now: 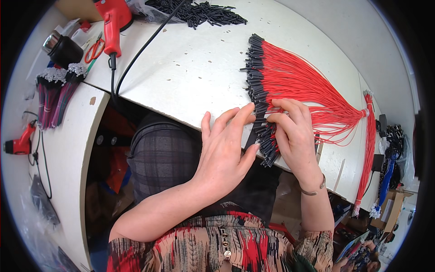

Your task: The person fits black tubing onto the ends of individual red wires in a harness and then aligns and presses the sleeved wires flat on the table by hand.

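Note:
A fanned bundle of thin red wires lies on the white table, its left ends covered with black sleeves. The wires gather to the right at a pale tie. My left hand is beside the sleeved ends, fingers spread, index fingertip and thumb at the black sleeves. Over the near part of the fan, my right hand has its fingers bent together on red wires just behind the sleeves. Its palm hides part of the bundle. Several sleeved ends near the table's front edge point down toward me.
Loose black sleeves are heaped at the back. A red heat gun with a black cord stands back left, near orange-handled scissors and a dark flask. Another red wire bundle lies right; dark wire bundles stand left.

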